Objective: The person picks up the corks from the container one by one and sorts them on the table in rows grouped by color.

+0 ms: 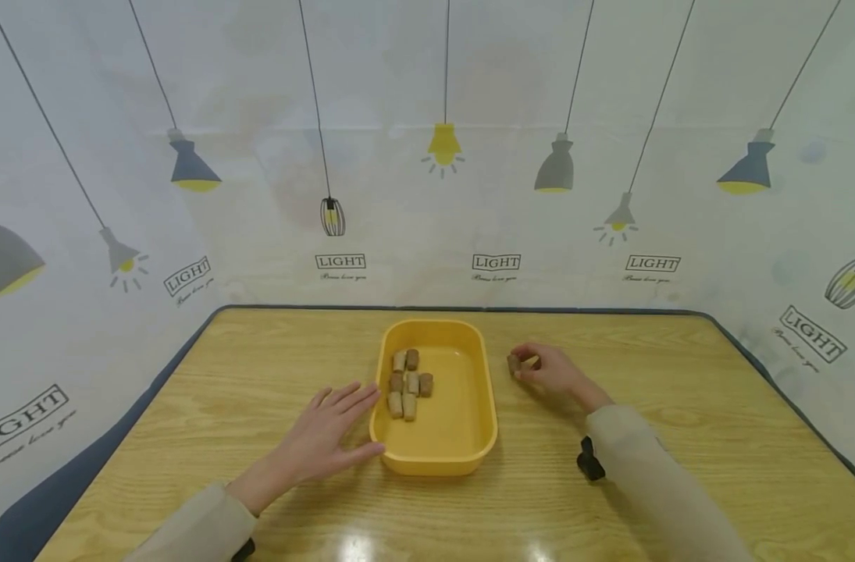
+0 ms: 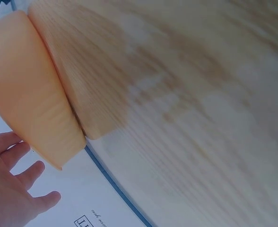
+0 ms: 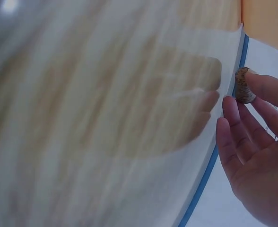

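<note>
Seven corks, inside yellow tray

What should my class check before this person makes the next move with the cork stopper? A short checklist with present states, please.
1. Held cork stopper secure: ok, pinched by the right hand.
2. Held stopper above the yellow tray: not ok, it is outside, beyond the tray's right side.
3. Tray sitting upright on the wooden table: ok.
4. Room in the tray: ok, the seven stoppers inside lie toward its left.
5. Left hand firmly steadying the tray: cannot tell, its spread fingers are at the left rim, but pressure doesn't show.
</note>
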A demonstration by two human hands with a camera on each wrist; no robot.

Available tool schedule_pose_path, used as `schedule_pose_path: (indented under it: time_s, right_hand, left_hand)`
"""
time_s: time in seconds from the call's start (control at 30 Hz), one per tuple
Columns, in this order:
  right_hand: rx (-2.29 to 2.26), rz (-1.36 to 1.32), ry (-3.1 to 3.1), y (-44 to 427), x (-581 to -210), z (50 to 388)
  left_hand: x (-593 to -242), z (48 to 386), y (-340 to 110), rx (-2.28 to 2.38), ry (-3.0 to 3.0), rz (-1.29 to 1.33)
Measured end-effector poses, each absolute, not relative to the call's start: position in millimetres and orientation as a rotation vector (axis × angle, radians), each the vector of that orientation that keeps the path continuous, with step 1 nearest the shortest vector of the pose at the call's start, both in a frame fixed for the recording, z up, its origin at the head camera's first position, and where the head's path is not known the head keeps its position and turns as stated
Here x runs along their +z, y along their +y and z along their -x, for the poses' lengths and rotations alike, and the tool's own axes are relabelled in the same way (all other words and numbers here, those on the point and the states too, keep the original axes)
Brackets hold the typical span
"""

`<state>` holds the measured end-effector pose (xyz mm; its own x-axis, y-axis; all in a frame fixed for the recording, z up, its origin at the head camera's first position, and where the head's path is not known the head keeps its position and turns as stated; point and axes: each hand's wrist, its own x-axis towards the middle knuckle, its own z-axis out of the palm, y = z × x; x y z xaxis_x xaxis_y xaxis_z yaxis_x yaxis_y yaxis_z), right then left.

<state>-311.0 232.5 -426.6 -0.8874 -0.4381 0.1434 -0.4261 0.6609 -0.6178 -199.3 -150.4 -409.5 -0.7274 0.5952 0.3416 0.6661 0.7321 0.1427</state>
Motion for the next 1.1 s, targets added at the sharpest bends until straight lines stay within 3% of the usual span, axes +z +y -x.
schedule_pose_path:
  time_s: [1.1]
  right_hand:
    - [-0.999,0.545,2.816,234.2,-422.3,321.6]
  left_hand:
    - [-408.8,199.0,-150.9,-0.405,-2.698,0.980]
